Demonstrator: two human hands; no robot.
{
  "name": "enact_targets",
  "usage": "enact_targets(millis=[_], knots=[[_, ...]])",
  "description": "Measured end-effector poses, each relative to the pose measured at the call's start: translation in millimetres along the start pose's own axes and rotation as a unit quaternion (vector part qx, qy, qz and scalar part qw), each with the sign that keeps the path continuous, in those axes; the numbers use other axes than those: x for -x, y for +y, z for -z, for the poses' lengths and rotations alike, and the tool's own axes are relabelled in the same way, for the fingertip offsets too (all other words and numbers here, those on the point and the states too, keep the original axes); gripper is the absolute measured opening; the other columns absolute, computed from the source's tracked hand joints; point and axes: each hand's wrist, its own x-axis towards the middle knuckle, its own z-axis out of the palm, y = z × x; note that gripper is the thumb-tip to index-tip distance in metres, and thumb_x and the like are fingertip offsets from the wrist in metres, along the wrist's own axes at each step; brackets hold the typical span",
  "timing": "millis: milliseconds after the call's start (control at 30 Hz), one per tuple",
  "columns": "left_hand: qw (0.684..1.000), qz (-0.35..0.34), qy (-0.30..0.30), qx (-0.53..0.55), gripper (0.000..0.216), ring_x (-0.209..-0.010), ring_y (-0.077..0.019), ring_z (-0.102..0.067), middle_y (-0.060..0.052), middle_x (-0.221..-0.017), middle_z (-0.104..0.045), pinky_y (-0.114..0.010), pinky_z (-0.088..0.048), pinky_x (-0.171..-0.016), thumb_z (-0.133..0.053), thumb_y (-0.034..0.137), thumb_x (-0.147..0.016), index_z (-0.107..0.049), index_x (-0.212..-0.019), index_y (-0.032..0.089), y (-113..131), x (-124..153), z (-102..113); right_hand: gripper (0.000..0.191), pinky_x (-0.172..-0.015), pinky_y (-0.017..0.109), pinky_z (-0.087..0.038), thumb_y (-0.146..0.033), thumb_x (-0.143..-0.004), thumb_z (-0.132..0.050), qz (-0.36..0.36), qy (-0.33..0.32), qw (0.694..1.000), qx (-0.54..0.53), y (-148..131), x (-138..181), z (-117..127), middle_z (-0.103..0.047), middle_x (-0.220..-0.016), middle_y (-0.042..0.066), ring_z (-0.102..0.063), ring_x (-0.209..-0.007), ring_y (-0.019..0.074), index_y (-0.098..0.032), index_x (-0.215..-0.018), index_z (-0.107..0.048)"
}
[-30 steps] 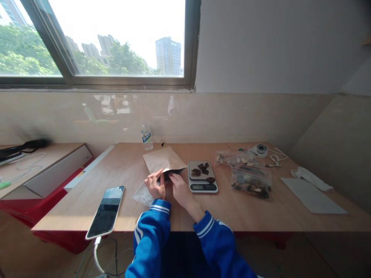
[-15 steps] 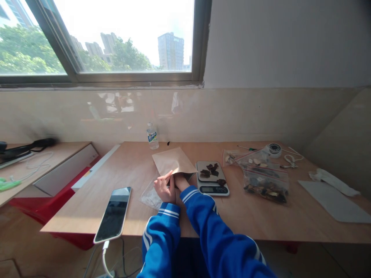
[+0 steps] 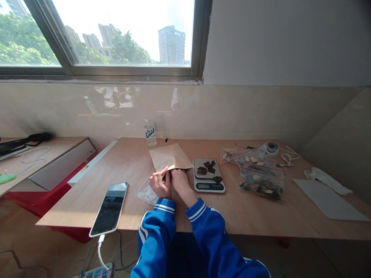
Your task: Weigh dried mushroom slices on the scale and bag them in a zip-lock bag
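A brown paper pouch [image 3: 169, 157] lies on the wooden table [image 3: 203, 208] with its mouth facing me. My left hand [image 3: 160, 184] pinches the near edge of that mouth. My right hand [image 3: 179, 180] is right beside it, with its fingertips at or just inside the pouch opening and mostly hidden there. A clear plastic bag [image 3: 144, 193] lies under my left hand. Just to the right stands a small digital scale [image 3: 208, 175] with dark dried pieces on its platform.
A phone [image 3: 109, 208] on a charging cable lies at the table's front left. A water bottle [image 3: 150, 133] stands at the back. Zip bags of dried pieces [image 3: 261, 179], a tape roll [image 3: 272, 146], a white cable and a grey sheet [image 3: 327, 199] are to the right.
My right hand went deep into the pouch half a second ago and has drawn back to its mouth. My left hand stayed on the pouch edge.
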Motion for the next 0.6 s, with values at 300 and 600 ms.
enact_targets(millis=[300, 600], knots=[[0.999, -0.022, 0.011, 0.022, 0.023, -0.077, -0.0195, -0.054, -0.008, -0.088, -0.065, -0.037, -0.04, -0.077, -0.053, 0.031, -0.087, -0.068, -0.098, 0.019, 2.3, -2.3, 2.5, 0.023, -0.084, 0.036, -0.047, -0.013, -0.09, -0.042, 0.032, 0.078, 0.995, -0.052, 13.6, 42.3, 26.4, -0.067, -0.095, 0.01, -0.059, -0.094, 0.0231, -0.016, -0.094, -0.064], [1.0, -0.01, 0.027, 0.012, 0.022, -0.075, -0.0194, -0.055, -0.006, -0.086, -0.067, -0.036, -0.041, -0.077, -0.054, 0.034, -0.086, -0.068, -0.095, 0.021, 2.3, -4.2, -0.7, 0.019, -0.075, 0.03, -0.049, -0.025, -0.089, -0.047, -0.045, 0.195, 0.97, -0.139, 80.3, 75.9, 71.1, -0.067, -0.092, 0.007, -0.063, -0.084, 0.0198, -0.02, -0.097, -0.063]])
